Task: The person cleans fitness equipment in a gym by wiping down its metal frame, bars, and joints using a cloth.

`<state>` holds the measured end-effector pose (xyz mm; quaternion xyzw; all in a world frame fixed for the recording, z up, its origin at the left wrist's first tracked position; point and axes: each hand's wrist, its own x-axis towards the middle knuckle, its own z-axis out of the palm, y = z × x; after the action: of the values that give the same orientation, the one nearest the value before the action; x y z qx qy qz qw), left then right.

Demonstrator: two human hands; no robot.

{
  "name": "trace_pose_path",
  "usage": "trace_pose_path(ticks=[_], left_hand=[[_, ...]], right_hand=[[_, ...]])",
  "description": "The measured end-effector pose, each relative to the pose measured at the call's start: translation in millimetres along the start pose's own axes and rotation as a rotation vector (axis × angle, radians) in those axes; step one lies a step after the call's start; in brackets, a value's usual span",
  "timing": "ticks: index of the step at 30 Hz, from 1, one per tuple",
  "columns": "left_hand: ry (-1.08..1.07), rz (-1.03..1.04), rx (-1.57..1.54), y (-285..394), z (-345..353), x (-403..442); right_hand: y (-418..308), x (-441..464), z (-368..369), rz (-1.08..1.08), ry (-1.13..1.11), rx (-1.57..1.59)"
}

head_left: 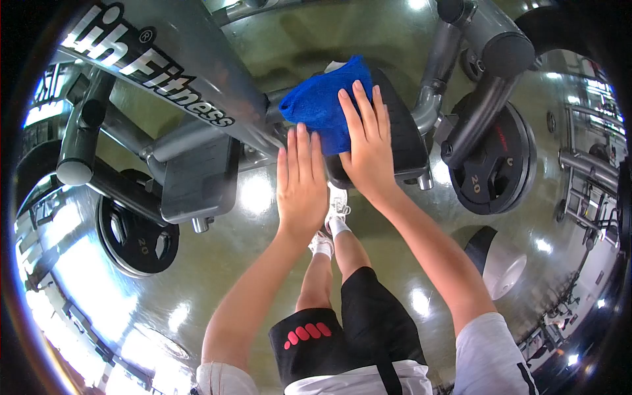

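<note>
**Blue cloth under your right hand**

Your right hand [370, 141] lies flat on the blue cloth [322, 105]. Its fingers are straight and a little spread, and it is not pinching the cloth. The cloth is bunched up on the black pad [407, 148], and one side hangs past the pad toward the big gray beam [191, 59]. A small bit of something white [334, 66] peeks out at the cloth's far edge.

Your left hand [301, 187] is open too, with straight fingers close together. Its fingertips are right at the cloth's near edge, but you can't tell if they touch it.

Another pad [201, 178] is to the left of the beam. A round black weight [490, 158] is off to the right, and another weight [138, 230] is on the left. Your white shoes [338, 203] are on the shiny floor [263, 263] below.
</note>
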<state>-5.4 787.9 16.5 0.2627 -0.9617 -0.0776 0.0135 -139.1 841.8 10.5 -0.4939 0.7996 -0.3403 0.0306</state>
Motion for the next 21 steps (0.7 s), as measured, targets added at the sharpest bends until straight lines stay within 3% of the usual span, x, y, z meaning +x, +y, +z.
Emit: trace_pose_path(ticks=[2,4,7,9,13,15,19,21], left_hand=[[-0.040,-0.057,-0.105,0.5,-0.5,-17.1],[-0.071,-0.126,-0.272,0.2,-1.1,-27.3],[-0.056,-0.168,-0.295,-5.6,0.6,-30.4],[-0.067,-0.222,-0.358,-7.7,4.2,-29.4],[-0.062,-0.292,-0.504,-3.7,8.4,-26.0],[-0.131,-0.305,-0.564,0.7,4.8,-24.1],[-0.220,-0.278,-0.696,4.5,3.5,-29.2],[-0.200,-0.265,-0.690,3.9,4.7,-35.2]], right_hand=[[-1.2,5.9,-4.9,-0.069,-0.026,-0.200],[-4.4,21.5,-4.2,-0.102,-0.042,-0.205],[-12.6,52.2,12.3,-0.217,0.001,-0.410],[-25.4,75.2,11.4,-0.193,-0.284,-0.423],[-22.1,112.2,18.2,-0.150,-0.556,-0.386],[-14.7,136.0,16.7,-0.142,-0.926,-0.236],[2.0,155.0,19.4,0.218,-1.263,0.288],[4.2,157.6,18.6,0.321,-1.276,0.345]])
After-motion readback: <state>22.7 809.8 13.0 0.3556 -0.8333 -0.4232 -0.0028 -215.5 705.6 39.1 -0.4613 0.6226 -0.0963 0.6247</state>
